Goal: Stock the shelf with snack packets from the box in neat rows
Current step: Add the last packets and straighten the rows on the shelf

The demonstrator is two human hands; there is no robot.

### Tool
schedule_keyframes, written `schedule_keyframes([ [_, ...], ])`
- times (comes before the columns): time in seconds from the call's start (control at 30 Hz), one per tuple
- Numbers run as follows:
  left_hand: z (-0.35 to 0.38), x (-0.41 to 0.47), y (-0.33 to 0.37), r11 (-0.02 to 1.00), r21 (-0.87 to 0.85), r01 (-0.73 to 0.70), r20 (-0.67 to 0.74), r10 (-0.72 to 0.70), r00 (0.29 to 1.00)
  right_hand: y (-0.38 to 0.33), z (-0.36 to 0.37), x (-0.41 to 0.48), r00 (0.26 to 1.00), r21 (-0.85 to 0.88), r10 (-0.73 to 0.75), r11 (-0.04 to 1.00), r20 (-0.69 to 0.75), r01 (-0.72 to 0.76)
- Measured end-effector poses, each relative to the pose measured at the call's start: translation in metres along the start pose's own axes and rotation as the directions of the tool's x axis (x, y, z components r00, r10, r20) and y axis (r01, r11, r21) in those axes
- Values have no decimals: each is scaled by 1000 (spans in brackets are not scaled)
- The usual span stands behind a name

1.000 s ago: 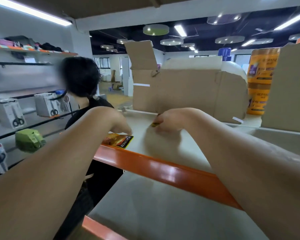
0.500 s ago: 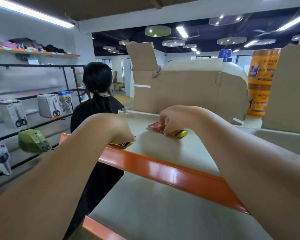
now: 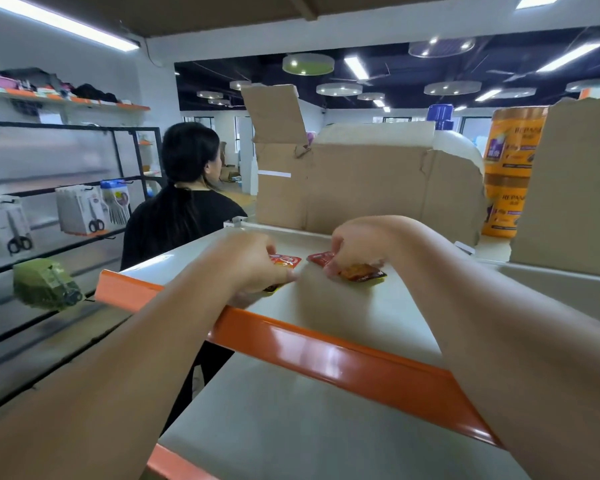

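On the flat grey metal shelf with an orange front lip (image 3: 343, 306), near its left end, both bare hands work low over the deck. The left hand (image 3: 253, 268) lies over a small red foil snack packet (image 3: 287, 261), whose far end shows past the knuckles. A dark corner peeps out under the palm. The fingers are hidden behind the back of the hand, so whether they pinch the packet or only press it flat cannot be told. The right hand (image 3: 357, 245) is curled down, fingers and thumb nipping a brown snack packet with a yellow rim (image 3: 362, 273) at its left edge. A second red packet (image 3: 319, 258) lies just beside it, partly under the fingers. All the packets lie flat on the deck, the left one a little apart from the right pair.

These sachets look light, thin and pliant, with a glossy skin that would likely slide easily on painted metal. They would probably crumple or skate away if shoved from one corner. The sealed rim looks like the best place to take hold, or a flat fingertip on top to steer each one square to its neighbour.

Behind the shelf's back edge stands an open brown cardboard box (image 3: 361, 188) with one flap raised. Whether it is the supply box cannot be told. Tall orange labelled jars (image 3: 506, 188) stand to its right, and a person in a black top (image 3: 184, 220) stands beyond the shelf's left end.
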State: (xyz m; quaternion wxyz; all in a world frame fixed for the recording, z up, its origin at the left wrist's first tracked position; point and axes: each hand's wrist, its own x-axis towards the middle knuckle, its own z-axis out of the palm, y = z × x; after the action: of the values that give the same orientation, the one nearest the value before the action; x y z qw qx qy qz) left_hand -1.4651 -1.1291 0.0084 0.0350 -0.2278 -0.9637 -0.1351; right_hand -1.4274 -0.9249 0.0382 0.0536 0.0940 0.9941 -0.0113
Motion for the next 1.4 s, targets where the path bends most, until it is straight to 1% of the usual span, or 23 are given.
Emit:
schedule_keyframes([
  [0.07,-3,2,3,999,24,-26,39,25,999,-2,-4,-3,1000,-61,-8,998,3,8],
  [0.27,-10,18,7,996,47,-76,33,74,997,-1,-8,-8,1000,-36,15,999,-12,-15],
  [0.37,-10,20,15,995,-41,-95,36,96,995,4,-10,-12,999,7,47,999,-24,-46],
  [0.47,-11,21,31,984,-149,-100,17,104,994,18,-24,-31,991,33,76,997,-107,-73],
  [0.63,-20,8,94,931,-282,-231,-88,214,973,69,-41,-91,952,93,132,990,-276,-111],
  [0.7,-20,-8,137,897,-327,-297,-99,280,955,102,-39,-129,926,153,188,978,-329,-144],
  [0.77,-17,-27,189,855,-361,-373,-104,361,927,140,-33,-177,882,247,280,949,-380,-194],
  [0.83,-10,-52,247,802,-397,-447,-102,445,890,182,-25,-232,834,340,380,907,-401,-250],
  [0.97,9,-112,355,705,-449,-549,-100,570,815,261,-14,-354,771,427,518,832,-371,-353],
  [1.03,21,-148,414,649,-466,-602,-113,631,767,300,-4,-422,722,474,596,778,-351,-412],
  [1.07,29,-169,447,610,-477,-633,-123,667,735,320,4,-460,683,504,646,739,-341,-448],
  [1.13,42,-201,497,547,-499,-672,-148,710,688,348,18,-516,623,526,703,694,-343,-492],
  [1.17,52,-225,529,512,-507,-693,-154,737,658,365,29,-551,579,527,738,664,-347,-531],
  [1.23,69,-264,579,464,-498,-733,-170,777,607,390,46,-606,516,541,785,614,-342,-575],
  [1.33,94,-314,640,400,-502,-767,-183,817,546,423,72,-674,447,572,830,554,-333,-604],
  [1.4,114,-341,676,360,-529,-769,-166,845,509,443,90,-708,401,573,850,526,-341,-628],
])
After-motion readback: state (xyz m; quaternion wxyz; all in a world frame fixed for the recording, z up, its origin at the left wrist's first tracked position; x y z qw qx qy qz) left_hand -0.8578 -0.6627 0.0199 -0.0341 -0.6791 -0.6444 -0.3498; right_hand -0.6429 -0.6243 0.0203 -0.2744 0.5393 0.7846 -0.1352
